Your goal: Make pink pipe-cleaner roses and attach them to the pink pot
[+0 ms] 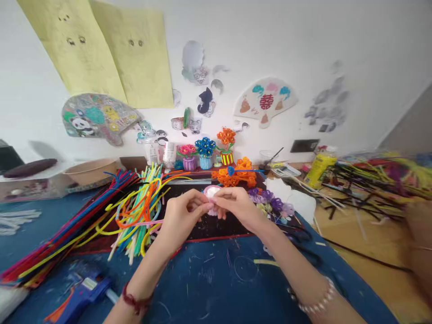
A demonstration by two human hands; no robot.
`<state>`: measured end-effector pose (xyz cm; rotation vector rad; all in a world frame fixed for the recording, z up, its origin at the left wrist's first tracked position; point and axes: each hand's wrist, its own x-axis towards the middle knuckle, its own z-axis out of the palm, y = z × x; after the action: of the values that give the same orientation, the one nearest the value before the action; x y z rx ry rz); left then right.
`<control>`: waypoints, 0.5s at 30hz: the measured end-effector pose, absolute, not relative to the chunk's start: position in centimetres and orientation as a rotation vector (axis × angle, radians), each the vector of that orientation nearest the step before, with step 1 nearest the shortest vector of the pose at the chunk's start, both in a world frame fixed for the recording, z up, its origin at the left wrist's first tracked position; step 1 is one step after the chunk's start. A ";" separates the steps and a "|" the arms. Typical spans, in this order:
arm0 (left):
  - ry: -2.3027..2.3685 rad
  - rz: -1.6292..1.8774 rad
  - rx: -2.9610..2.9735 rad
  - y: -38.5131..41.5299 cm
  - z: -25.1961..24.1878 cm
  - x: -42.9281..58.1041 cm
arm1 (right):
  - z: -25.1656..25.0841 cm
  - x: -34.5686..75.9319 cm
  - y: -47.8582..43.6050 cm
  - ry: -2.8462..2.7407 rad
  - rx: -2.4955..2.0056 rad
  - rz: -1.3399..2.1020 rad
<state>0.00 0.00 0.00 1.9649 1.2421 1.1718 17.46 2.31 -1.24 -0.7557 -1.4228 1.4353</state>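
Note:
A small round pot (pixel 212 192) with a pink rim and white inside shows between my hands, above the dark mat (pixel 205 228). My left hand (pixel 185 216) is closed at the pot's left side, thumb and index finger pinched together at its rim. From the other side my right hand (pixel 239 206) grips it with bent fingers, thumb tucked behind. The fingers cover much of the pot, so its lower part is only partly visible. Just right of my right hand lie purple pipe-cleaner flowers (pixel 270 201).
Bundles of coloured pipe cleaners (pixel 138 211) lie at left, near a blue glue gun (pixel 84 288). Finished flower pots (pixel 205 161) line the wall behind orange flowers (pixel 232 175). At right are a yellow bottle (pixel 320 170), more pipe cleaners (pixel 364 189) and another person's blurred arm (pixel 420 243).

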 end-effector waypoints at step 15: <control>1.025 1.140 2.324 -0.7 1.0 -0.6 | -1.7 18.6 2.5 -1.573 -0.598 1.580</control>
<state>-0.60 -0.75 1.01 2.3245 1.0248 1.1399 18.57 2.48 -1.74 -0.5977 -1.5725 1.5804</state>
